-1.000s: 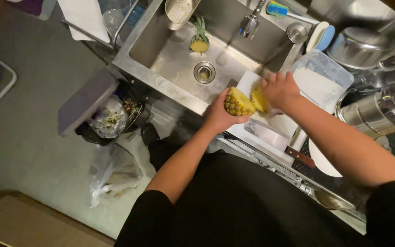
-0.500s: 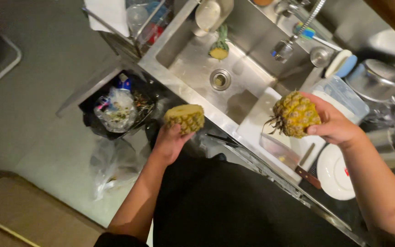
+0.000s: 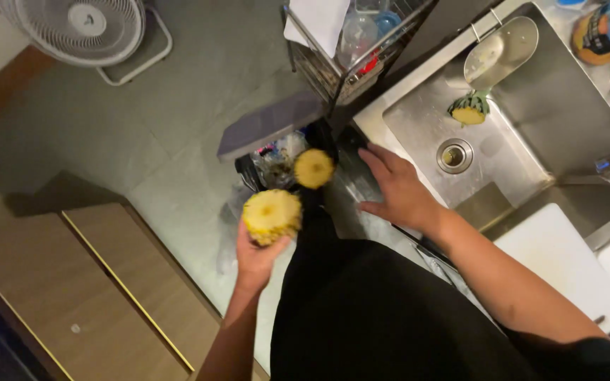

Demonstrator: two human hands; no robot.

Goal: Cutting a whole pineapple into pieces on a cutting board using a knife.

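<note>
Head view, looking straight down. The left hand [image 3: 259, 257] is held out away from the counter, over the floor beside the open trash bin [image 3: 277, 166], with its fingers curled up around the underside of a pineapble body [image 3: 272, 215]; the cut yellow face points up at the camera, so the grip sits on the rough rind and keeps the wet flesh off the palm.

Just above it, a smaller round pineapple piece [image 3: 314, 168] with a yellow cut face shows over the mouth of the bin. No finger touches it; whether it is in the air or resting on the rubbish inside cannot be told. The bin's grey lid [image 3: 270, 125] stands tipped open to one side, leaving the bag of scraps exposed under both pieces.

The right hand [image 3: 400, 190] is spread flat with fingers apart and holds nothing, hovering over the counter edge between the bin and the steel sink [image 3: 531, 152], close to the small piece.

In the sink basin, near the drain [image 3: 454, 155], lies the leafy pineapple crown [image 3: 469, 109], set apart from the fruit. A white cutting board [image 3: 559, 261] lies on the counter by the right forearm. A wire dish rack [image 3: 351, 49] stands beside the sink, and a white floor fan [image 3: 82, 25] stands well apart.
</note>
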